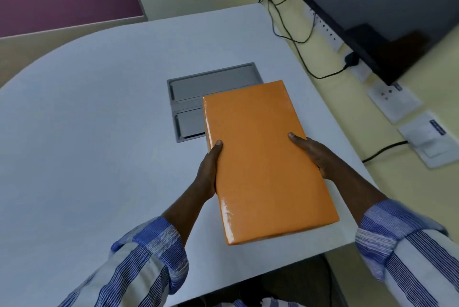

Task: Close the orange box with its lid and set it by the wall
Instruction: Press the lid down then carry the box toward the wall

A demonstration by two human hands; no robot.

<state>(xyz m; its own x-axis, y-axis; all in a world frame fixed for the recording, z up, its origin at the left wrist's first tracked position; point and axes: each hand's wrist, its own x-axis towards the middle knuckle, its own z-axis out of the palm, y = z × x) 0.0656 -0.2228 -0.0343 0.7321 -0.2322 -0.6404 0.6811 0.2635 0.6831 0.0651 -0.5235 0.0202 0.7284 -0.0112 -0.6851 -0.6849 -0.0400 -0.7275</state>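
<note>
Both hands gripped the orange box (265, 160) w/ lid on: left hand (208, 170) on its left edge, right hand (315, 155) on its right. It was above the white table (99, 133), partly covering a grey panel (198, 88).

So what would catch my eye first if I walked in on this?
The bright orange box, held in both hands above the white table, one hand on each long side. Behind it a grey panel is set into the tabletop, and black cables trail along the yellow wall on the right.
</note>
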